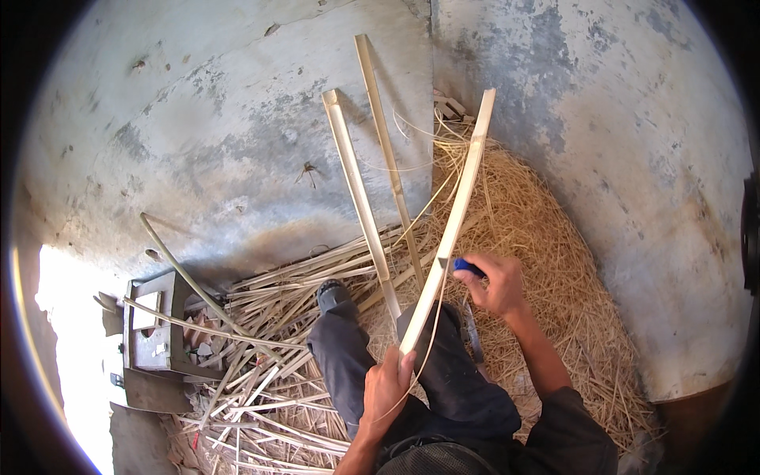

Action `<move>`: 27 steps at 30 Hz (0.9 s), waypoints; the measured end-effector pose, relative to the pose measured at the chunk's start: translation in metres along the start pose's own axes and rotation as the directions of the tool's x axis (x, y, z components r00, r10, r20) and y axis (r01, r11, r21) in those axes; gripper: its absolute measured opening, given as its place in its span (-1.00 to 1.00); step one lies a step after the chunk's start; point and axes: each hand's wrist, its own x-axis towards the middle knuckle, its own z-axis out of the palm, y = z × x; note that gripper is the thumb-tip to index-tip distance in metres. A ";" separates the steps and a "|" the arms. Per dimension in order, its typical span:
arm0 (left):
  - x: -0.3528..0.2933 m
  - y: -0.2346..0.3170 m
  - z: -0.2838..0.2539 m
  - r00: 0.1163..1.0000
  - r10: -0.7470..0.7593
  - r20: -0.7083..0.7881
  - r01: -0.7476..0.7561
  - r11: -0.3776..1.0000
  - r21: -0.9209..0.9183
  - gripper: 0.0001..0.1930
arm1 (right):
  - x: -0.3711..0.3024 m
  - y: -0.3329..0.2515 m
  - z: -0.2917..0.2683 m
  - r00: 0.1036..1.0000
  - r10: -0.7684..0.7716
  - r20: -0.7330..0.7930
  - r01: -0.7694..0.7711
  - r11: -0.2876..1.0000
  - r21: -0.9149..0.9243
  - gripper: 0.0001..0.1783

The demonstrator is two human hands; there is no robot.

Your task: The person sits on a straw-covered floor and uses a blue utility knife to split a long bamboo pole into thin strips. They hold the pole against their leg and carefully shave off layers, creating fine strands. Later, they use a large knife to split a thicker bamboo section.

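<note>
My left hand is closed round the lower end of a long split-bamboo strip, which slants up and away to the right over my lap. A thin peeled sliver curls beside its lower part. Close to the strip's right side, about halfway up, my right hand is closed on a blue handle. Whatever tool part belongs to this handle cannot be made out. Below that hand, by my right leg, shows a narrow grey metal-looking piece; whether it joins the handle is unclear.
Two more bamboo strips lean up toward the stained wall. Split pieces lie piled at left, and a heap of fine shavings fills the corner at right. A grey box stands far left, with a bent pole across it.
</note>
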 end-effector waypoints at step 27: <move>-0.050 -0.034 0.001 0.981 -0.146 0.129 0.153 0.987 -0.049 -0.65 | 0.022 0.131 0.039 0.929 0.355 -0.105 -0.332 0.924 0.189 -0.51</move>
